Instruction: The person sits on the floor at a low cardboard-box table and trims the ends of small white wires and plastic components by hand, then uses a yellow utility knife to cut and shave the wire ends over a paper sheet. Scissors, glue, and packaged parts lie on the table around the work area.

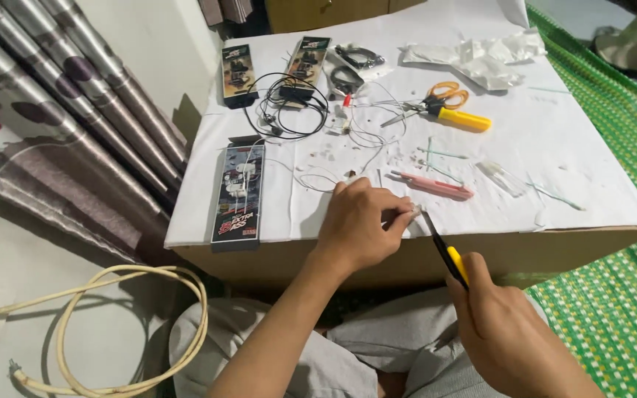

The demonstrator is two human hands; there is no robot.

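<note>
Fingers point(396, 214) of the left hand point(359, 225) were pressed together, pinching a thin white wire end point(414, 211) at the near edge of the bench point(591, 147), which was covered in white paper. Right hand point(506, 332) was closed around the yellow handle of a utility knife point(444, 249), its dark blade tip right at the pinched wire end and just beside the left fingertips. Main risk, as I judged it: the blade stood so close to the pinching fingers that a slip or too much push could nick a fingertip or cut clean through the wire instead of only its jacket. The wire end was tiny and held at the bench edge over the lap, so it could also twist out of the pinch. Loose scraps and other white wires point(348, 136) lay near, with pink tweezers point(433, 184) just beyond the left hand; scissors point(444, 103), a black cable point(289, 103) and a long earphone box point(239, 195) sat further off.
</note>
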